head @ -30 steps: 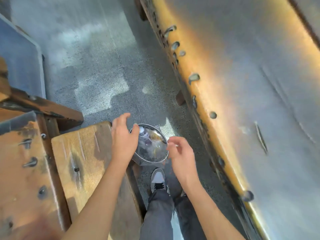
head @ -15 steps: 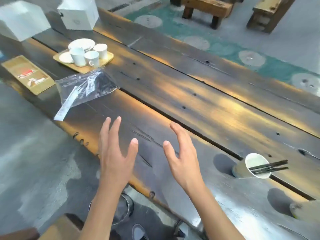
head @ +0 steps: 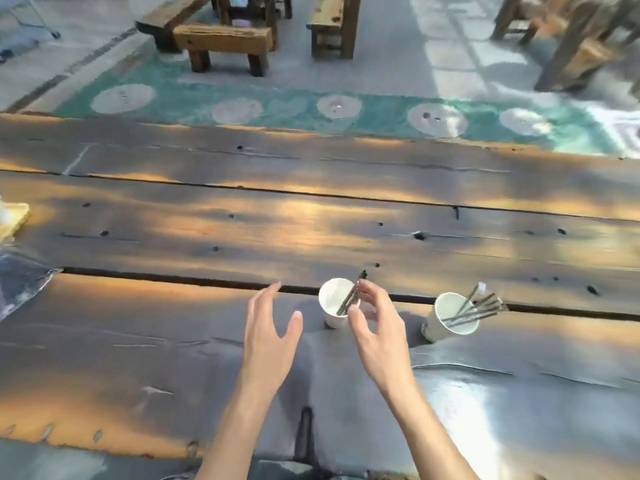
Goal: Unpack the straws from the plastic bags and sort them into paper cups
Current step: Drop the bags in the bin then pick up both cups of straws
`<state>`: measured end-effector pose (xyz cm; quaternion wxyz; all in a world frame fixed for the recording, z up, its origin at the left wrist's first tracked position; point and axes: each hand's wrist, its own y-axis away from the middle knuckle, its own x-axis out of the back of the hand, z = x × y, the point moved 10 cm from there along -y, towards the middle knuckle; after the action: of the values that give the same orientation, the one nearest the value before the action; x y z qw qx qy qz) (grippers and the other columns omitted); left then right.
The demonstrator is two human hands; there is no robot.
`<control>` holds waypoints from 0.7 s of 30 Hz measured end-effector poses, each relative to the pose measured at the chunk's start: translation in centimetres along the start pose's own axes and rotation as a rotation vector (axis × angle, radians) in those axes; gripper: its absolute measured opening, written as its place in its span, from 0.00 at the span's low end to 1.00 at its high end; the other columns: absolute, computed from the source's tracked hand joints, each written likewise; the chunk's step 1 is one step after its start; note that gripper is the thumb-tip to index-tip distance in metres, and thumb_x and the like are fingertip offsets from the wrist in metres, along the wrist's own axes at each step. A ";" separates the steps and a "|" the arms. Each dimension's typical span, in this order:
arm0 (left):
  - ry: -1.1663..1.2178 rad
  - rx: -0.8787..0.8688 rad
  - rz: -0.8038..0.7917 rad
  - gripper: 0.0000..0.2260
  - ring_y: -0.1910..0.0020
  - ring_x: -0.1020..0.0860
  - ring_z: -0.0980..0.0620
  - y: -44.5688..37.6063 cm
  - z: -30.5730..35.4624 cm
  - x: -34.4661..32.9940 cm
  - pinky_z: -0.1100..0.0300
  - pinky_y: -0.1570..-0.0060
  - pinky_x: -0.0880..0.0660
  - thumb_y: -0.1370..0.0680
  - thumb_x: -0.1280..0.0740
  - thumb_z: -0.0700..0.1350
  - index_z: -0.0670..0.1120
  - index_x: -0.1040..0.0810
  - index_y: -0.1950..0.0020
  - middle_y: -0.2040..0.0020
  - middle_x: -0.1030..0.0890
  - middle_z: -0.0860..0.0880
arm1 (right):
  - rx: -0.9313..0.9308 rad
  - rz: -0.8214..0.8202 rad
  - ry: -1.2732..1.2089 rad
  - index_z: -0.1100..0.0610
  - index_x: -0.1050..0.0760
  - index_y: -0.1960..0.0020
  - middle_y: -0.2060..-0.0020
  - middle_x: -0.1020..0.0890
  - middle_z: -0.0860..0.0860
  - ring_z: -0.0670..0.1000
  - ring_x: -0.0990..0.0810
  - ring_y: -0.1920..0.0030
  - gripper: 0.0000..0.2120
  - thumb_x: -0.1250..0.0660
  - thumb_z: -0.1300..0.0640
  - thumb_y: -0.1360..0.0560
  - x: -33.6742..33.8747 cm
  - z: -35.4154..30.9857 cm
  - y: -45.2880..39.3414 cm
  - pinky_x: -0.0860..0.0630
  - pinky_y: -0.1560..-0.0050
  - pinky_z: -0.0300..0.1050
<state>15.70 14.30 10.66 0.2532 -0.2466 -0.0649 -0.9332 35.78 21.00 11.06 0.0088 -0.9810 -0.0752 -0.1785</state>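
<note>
Two white paper cups stand on the dark wooden table. The nearer cup holds a few dark straws. The cup further right leans and holds several dark straws. My right hand hovers just right of the nearer cup, fingers curled close to its straws, holding nothing that I can see. My left hand is open to the left of that cup, fingers spread. A clear plastic bag lies at the table's left edge.
A pale wooden tray corner shows at the far left. A dark gap runs between the table planks. Beyond the table are a green patterned floor strip and wooden benches.
The view swung up from a metal bin on the floor to the table, then right to the cups. Both empty hands came up over the table beside the nearer cup.
</note>
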 end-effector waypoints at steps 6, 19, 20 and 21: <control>0.043 0.101 -0.102 0.24 0.37 0.28 0.54 -0.6 -1.2 -7.9 0.50 0.34 0.30 0.25 0.28 0.43 0.57 0.31 0.33 0.36 0.30 0.55 | -0.143 0.145 -0.026 0.50 0.26 0.36 0.43 0.19 0.44 0.35 0.22 0.44 0.16 0.36 0.55 0.24 6.4 6.9 0.3 0.29 0.42 0.30; 0.174 0.314 -0.170 0.52 0.24 0.41 0.56 -2.7 -7.6 -15.4 0.52 0.26 0.40 0.33 0.20 0.41 0.58 0.51 0.21 0.22 0.41 0.56 | -0.643 0.567 -0.099 0.58 0.29 0.39 0.47 0.20 0.52 0.55 0.20 0.44 0.15 0.30 0.61 0.23 12.9 22.0 4.5 0.25 0.39 0.54; 0.187 0.334 -0.151 0.51 0.24 0.41 0.57 -2.6 -8.0 -15.4 0.52 0.26 0.40 0.33 0.20 0.41 0.58 0.50 0.22 0.22 0.41 0.57 | -0.656 0.562 -0.115 0.58 0.31 0.35 0.43 0.21 0.52 0.55 0.21 0.41 0.20 0.29 0.60 0.24 12.9 22.7 4.3 0.26 0.37 0.54; 0.201 0.345 -0.134 0.50 0.24 0.40 0.58 -2.6 -8.2 -15.6 0.53 0.27 0.39 0.33 0.20 0.41 0.58 0.49 0.22 0.22 0.40 0.57 | -0.659 0.552 -0.125 0.57 0.34 0.32 0.39 0.23 0.52 0.54 0.23 0.38 0.26 0.28 0.59 0.25 12.9 23.1 4.0 0.27 0.35 0.53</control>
<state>22.58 21.35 -4.14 0.2341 -0.1004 -0.2143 -0.9430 56.40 19.88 -5.98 -0.2620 -0.9236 0.2508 -0.1242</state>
